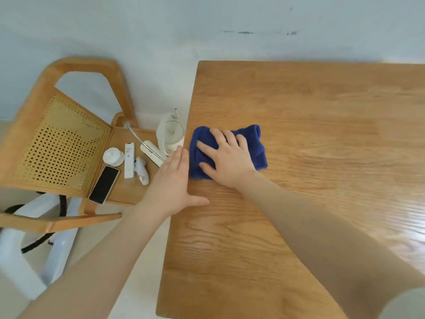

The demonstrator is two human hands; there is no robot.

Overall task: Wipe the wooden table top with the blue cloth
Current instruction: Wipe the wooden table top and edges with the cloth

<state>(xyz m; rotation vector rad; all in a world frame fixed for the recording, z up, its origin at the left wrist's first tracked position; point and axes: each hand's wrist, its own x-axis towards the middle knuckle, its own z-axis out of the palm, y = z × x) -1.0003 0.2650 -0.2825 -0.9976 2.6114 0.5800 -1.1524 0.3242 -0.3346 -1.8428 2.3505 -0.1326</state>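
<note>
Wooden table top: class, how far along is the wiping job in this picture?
Done: the folded blue cloth lies on the light wooden table top. In hand: the right hand presses flat on it near the left edge, where the left hand is cupped. Left: nothing shows which areas are already wiped.

Home: wooden table (299, 134), cane chair (62, 143)

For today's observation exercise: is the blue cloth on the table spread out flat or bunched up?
Bunched up. The blue cloth shows thick rolled edges and creases, a compact wad under the flat right hand on the wooden table.
</note>
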